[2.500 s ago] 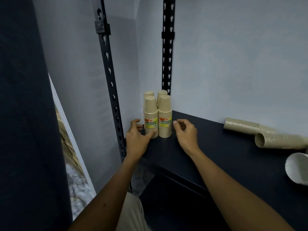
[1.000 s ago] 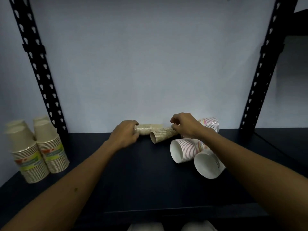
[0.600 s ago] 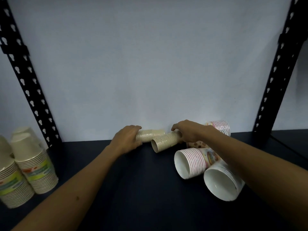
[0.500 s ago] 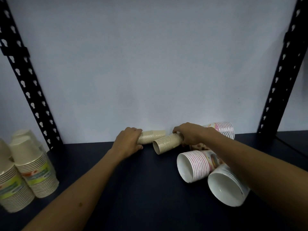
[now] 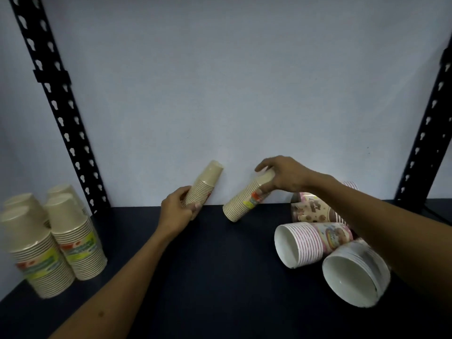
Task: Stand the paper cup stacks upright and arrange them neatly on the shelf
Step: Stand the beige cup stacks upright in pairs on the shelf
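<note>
Left hand [image 5: 176,214] grips lower end of tan paper cup stack [image 5: 204,188], stack tilted, closed end up toward wall. Right hand [image 5: 283,176] grips closed end of second tan cup stack [image 5: 247,199], tilted, open rims low over dark shelf [image 5: 220,265]. Four upright tan stacks [image 5: 56,241] at shelf's left end by black slotted post [image 5: 63,113]. Pink-striped cup stacks [image 5: 310,241] and white bowl stack [image 5: 354,272] lie toppled at right.

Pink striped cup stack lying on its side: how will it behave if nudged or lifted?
The pink striped cup stack lies on its round side on the shelf, so a nudge would probably roll it in a curve. Being nested paper cups, it is likely light, may slide apart if lifted by one end, and could crush under a firm squeeze.
</note>
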`<state>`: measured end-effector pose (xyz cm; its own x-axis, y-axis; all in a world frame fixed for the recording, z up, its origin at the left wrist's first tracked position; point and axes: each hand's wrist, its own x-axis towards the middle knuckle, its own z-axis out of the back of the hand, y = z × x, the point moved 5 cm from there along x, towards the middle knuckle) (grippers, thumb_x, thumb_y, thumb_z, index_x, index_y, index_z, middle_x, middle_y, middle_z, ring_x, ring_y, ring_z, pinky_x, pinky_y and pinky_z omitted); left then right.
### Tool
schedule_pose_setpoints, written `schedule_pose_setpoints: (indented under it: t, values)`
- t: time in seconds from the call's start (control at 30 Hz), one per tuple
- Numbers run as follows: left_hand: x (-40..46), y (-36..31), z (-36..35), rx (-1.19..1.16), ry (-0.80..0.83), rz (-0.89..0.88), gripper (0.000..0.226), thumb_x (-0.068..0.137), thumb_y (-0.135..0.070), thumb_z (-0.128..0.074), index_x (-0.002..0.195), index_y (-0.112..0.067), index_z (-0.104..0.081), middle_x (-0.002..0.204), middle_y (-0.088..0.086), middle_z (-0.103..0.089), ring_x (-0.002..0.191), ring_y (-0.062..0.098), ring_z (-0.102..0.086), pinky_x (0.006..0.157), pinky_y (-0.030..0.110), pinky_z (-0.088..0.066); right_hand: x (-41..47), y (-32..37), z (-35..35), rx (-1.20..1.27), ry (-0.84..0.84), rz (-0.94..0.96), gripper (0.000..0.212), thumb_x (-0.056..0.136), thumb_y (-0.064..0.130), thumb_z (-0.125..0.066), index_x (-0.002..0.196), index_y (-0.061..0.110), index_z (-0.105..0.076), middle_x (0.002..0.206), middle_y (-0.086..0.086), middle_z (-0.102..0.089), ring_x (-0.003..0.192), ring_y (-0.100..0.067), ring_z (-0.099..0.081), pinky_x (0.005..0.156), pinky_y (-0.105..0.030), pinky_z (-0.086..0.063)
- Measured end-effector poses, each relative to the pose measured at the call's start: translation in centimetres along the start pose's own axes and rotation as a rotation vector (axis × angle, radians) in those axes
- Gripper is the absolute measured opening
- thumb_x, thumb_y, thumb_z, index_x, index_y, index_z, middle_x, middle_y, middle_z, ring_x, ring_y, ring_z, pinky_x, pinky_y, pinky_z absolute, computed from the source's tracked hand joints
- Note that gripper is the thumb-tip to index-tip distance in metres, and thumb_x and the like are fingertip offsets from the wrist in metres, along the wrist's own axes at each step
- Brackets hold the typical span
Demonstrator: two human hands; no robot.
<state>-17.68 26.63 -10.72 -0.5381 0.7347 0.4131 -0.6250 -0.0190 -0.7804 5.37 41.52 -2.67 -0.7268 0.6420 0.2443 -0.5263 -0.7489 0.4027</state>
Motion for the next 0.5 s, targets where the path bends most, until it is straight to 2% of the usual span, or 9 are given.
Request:
schedule_pose_setpoints:
  t: [0.1, 0.17, 0.3, 0.4, 0.5]
  values:
    - [-0.9, 1.0, -0.3, -0.258, 0.020, 0.093, 0.048, 0.084, -0.004, -0.069, 0.129, -0.011, -0.054, 0.120, 0.002, -0.063, 0.107, 0.014, -0.059, 0.090, 0.026, -0.048, 0.1, 2.4, 0.3, 0.144, -0.082, 0.022, 0.066, 0.069, 0.032, -0.084, 0.127, 0.024, -0.055, 0.117, 0.004, -0.052, 0.105, -0.013, -0.050, 0.080, -0.023, -0.042]
    - [-1.6, 1.7, -0.7, -0.405, 0.025, 0.175, 0.049, 0.086, -0.001, -0.066, 0.130, -0.012, -0.049, 0.126, 0.005, -0.060, 0.114, 0.017, -0.058, 0.098, 0.034, -0.047, 0.1, 3.8, -0.2, 0.243, -0.124, 0.014, 0.069, 0.069, 0.028, -0.084, 0.130, 0.025, -0.053, 0.115, 0.004, -0.053, 0.099, -0.014, -0.053, 0.073, -0.019, -0.044]
    - [-2.3, 2.6, -0.7, -0.532, 0.034, 0.233, 0.039, 0.088, 0.002, -0.061, 0.120, -0.012, -0.044, 0.124, 0.009, -0.060, 0.114, 0.021, -0.060, 0.098, 0.040, -0.049, 0.3, 6.0, -2.4, 0.371, -0.251, -0.025, 0.058, 0.069, 0.023, -0.083, 0.121, 0.017, -0.057, 0.107, 0.002, -0.057, 0.086, -0.011, -0.054, 0.064, -0.016, -0.043]
    - [-2.1, 2.8, -0.6, -0.547, 0.043, 0.232, 0.033, 0.088, 0.001, -0.062, 0.113, -0.016, -0.050, 0.122, 0.008, -0.063, 0.115, 0.021, -0.060, 0.096, 0.037, -0.050, 0.5, 7.2, -4.3, 0.372, -0.370, -0.066, 0.057, 0.073, 0.025, -0.079, 0.123, 0.016, -0.054, 0.112, -0.001, -0.055, 0.095, -0.016, -0.054, 0.076, -0.026, -0.047]
    - [-1.9, 2.7, -0.6, -0.584, 0.048, 0.214, 0.038, 0.084, -0.002, -0.069, 0.115, -0.016, -0.052, 0.122, 0.005, -0.063, 0.116, 0.017, -0.059, 0.095, 0.031, -0.049, 0.6, 8.0, -6.1, 0.359, -0.441, -0.074, 0.060, 0.074, 0.033, -0.075, 0.126, 0.018, -0.049, 0.117, -0.005, -0.054, 0.106, -0.022, -0.053, 0.088, -0.040, -0.051]
